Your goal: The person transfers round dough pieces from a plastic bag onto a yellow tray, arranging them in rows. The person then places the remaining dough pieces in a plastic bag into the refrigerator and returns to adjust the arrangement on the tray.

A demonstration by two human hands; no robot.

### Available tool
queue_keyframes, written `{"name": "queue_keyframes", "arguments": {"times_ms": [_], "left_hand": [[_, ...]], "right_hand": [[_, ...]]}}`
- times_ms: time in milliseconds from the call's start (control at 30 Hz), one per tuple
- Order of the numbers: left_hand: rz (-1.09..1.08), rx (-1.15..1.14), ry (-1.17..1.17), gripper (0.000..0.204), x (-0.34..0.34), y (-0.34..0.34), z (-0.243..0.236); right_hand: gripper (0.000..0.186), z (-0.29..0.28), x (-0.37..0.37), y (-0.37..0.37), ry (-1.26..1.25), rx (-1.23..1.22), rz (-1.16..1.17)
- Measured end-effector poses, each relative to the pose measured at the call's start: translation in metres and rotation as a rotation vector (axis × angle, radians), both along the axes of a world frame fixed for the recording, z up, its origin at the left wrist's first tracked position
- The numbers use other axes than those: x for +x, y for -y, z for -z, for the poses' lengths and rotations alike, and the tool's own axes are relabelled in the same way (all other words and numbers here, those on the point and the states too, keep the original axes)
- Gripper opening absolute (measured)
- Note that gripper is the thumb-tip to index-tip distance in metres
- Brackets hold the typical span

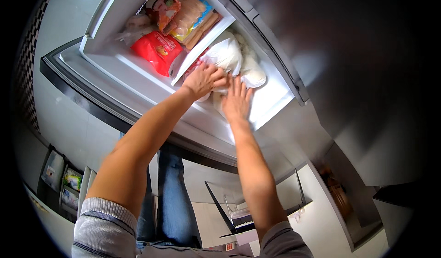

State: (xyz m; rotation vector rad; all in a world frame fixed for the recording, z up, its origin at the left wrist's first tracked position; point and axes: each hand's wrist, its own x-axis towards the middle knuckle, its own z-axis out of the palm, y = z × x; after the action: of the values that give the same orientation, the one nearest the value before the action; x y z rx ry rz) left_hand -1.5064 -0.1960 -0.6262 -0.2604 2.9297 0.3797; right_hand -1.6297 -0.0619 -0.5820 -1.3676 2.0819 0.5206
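Both hands — left hand [202, 80], right hand [236, 103] — seemingly press white bags [229, 55].

Freezer drawer [138, 81]: smooth white plastic walls with a dull sheen. White bags [229, 53]: thin, soft, crinkled plastic film, slightly translucent, under the left hand [202, 80] and right hand [236, 101]. Red packet [157, 50] and printed packets [183, 10]: glossy plastic wrap. Freezer door front [344, 51]: dark brushed metal, satin finish. Sleeves [103, 230]: grey knitted cloth, matt, ribbed cuffs. Trousers [172, 198]: blue denim.
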Motion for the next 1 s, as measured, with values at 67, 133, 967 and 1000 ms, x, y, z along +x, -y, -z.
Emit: {"name": "queue_keyframes", "arguments": {"times_ms": [67, 133, 967, 1000], "left_hand": [[-0.038, 0.047, 0.01, 0.031, -0.012, 0.022, -0.01], [-0.141, 0.029, 0.101, 0.031, -0.023, 0.024, -0.005], [-0.33, 0.574, 0.104, 0.028, 0.008, 0.031, -0.133], [-0.344, 0.604, -0.003, 0.027, 0.016, 0.038, -0.154]], "right_hand": [[0.093, 0.001, -0.021, 0.005, -0.016, 0.028, -0.03], [0.081, -0.007, -0.025, 0.016, -0.012, 0.086, 0.001], [0.016, -0.168, 0.13, -0.007, 0.417, -0.767, -0.108], [0.036, -0.157, 0.14, -0.025, 0.417, -0.756, -0.28]]}}
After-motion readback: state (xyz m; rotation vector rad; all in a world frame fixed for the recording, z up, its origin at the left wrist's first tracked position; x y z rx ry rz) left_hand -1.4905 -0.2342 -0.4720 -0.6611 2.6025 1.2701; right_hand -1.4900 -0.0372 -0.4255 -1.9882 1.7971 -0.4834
